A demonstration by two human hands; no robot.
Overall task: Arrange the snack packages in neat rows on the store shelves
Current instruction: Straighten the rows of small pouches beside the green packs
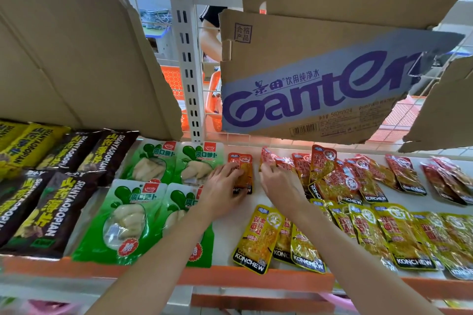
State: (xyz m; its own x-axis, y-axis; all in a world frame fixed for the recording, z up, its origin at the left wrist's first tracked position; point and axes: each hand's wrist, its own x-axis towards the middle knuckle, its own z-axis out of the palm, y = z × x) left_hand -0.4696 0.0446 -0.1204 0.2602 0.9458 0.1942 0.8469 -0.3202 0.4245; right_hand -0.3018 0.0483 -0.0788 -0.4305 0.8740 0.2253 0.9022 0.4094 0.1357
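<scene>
On the white shelf (230, 233) my left hand (220, 186) lies with straight fingers on a small red Konchew packet (244, 161) that lies flat beside the green radish packs (128, 215). My right hand (277, 181) pinches another red packet (267, 155) at its lower end, at the left edge of a loose heap of red packets (340, 176). Yellow Konchew packets (371, 233) overlap in a row along the front right. Dark and yellow Shanyaobopian bags (58, 186) fill the left.
Torn cardboard sheets hang above, one printed Ganten (314, 89), low over the shelf's back. A white slotted upright (189, 64) stands behind the middle. The orange shelf lip (230, 276) runs along the front. A person (212, 30) stands behind the shelving.
</scene>
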